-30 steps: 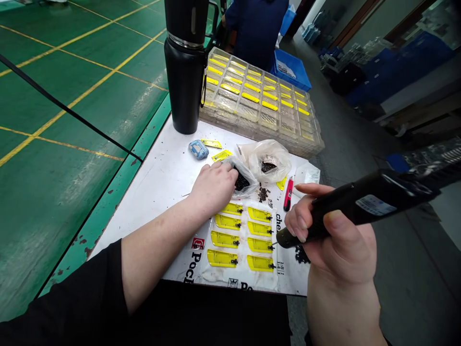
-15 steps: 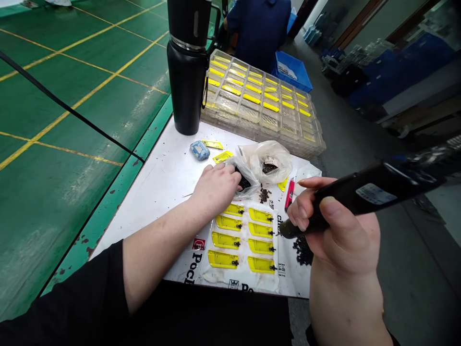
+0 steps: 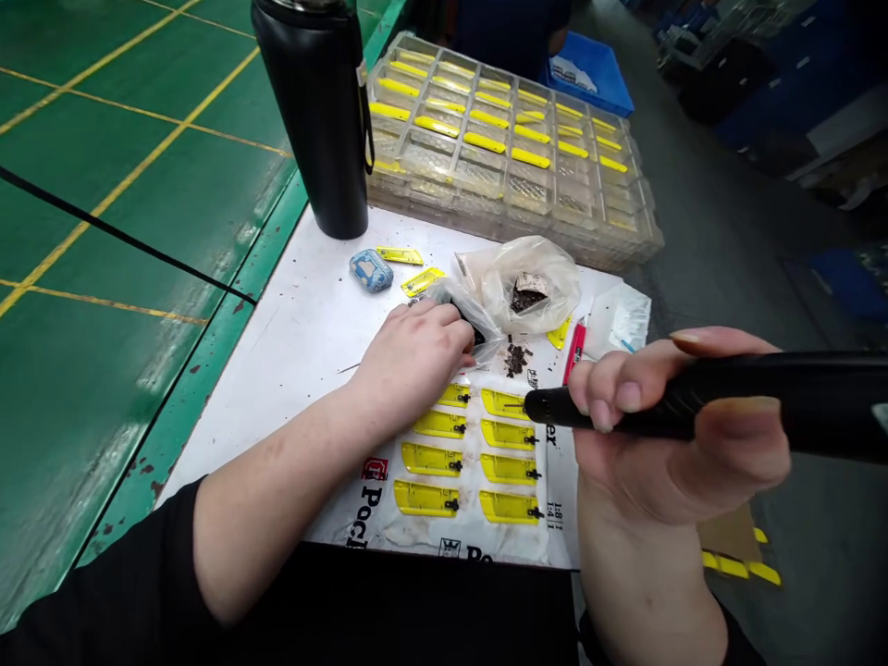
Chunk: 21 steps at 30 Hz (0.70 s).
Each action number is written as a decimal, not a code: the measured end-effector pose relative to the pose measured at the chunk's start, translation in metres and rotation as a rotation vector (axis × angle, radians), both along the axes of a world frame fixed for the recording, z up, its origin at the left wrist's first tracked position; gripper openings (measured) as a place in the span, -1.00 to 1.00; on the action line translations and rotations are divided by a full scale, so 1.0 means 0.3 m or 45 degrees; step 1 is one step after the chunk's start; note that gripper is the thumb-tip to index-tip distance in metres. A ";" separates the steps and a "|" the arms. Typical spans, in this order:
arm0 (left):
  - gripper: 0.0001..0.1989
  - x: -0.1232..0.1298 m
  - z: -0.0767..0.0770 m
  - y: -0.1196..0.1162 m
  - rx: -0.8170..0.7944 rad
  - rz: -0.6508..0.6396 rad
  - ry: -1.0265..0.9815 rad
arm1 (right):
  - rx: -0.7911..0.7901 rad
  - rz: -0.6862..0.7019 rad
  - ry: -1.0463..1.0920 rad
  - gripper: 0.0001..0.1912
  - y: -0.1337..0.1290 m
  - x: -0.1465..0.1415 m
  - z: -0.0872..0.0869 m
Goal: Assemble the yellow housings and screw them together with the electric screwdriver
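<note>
My right hand (image 3: 680,425) is wrapped round a black handheld tool (image 3: 819,398), whose thin tip points left over the upper right yellow piece (image 3: 503,404). At the mouth of a clear plastic bag (image 3: 491,340) holding black parts lies my left hand (image 3: 423,356), fingers curled; what its fingertips hold, if anything, is hidden. Below it, two columns of yellow pieces (image 3: 431,460) with small black parts at their right ends rest on a white printed sheet (image 3: 416,532). A second bag (image 3: 537,277) with dark parts stands open behind, near a small brown pile (image 3: 517,359).
A black bottle (image 3: 319,129) stands at the table's back left, beside a compartment box (image 3: 513,176) holding yellow pieces. A blue earbud-like case (image 3: 371,270) and a red cutter (image 3: 574,351) lie on the table. A person in dark clothes is behind a blue bin (image 3: 597,74).
The view has shifted. My right hand has turned the tool nearly level, and its tip has moved up and left to the upper right yellow piece. My left hand stays at the bag.
</note>
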State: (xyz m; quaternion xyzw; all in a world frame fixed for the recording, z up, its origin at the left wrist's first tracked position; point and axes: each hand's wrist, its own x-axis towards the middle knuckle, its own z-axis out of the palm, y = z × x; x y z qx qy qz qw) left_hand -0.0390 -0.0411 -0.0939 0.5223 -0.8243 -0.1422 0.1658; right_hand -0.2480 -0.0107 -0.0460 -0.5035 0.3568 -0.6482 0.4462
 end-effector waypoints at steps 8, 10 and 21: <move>-0.72 -0.050 -0.019 0.026 0.088 -0.369 0.218 | -0.014 -0.046 -0.197 -0.58 0.001 -0.022 0.016; -0.78 -0.053 -0.023 0.027 0.098 -0.390 0.232 | -0.129 0.008 -0.225 -0.63 -0.007 -0.026 0.011; -0.67 -0.057 -0.022 0.023 0.142 -0.484 0.309 | -0.225 0.119 -0.241 -0.64 0.008 -0.049 0.005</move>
